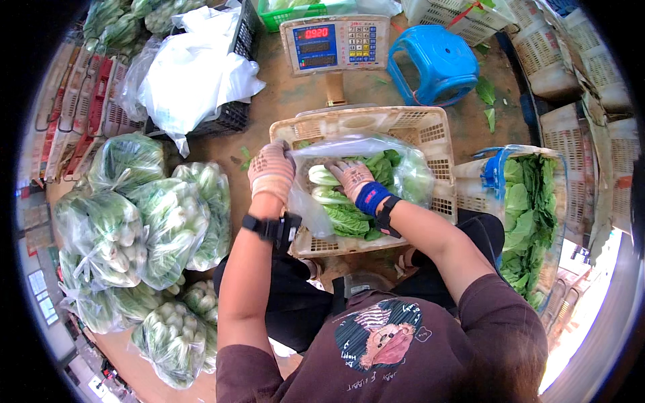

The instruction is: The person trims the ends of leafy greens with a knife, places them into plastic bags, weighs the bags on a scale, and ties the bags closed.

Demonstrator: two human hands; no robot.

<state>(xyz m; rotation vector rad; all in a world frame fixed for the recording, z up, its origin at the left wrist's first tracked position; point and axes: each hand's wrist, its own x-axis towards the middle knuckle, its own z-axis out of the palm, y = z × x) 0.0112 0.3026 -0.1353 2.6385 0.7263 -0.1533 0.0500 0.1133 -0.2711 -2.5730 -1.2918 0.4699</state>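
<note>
A clear plastic bag [352,146] lies in a beige slotted plastic basket [446,151] on a scale. Inside the bag are several heads of leafy greens [347,219] with pale stems. My left hand [272,169], in a striped work glove, grips the bag's edge at the left. My right hand [351,177], gloved likewise, reaches into the bag and rests on the pale stems; whether its fingers close around one is hidden. Behind the basket, the scale's display panel [335,44] shows lit red digits and a keypad.
Several filled bags of greens [174,226] are piled at the left. White plastic bags [194,75] lie over a black crate [221,123]. A blue plastic stool [433,63] stands beyond the basket. At the right, a crate [559,201] holds leafy greens [526,221]; stacked baskets [559,131] stand beyond.
</note>
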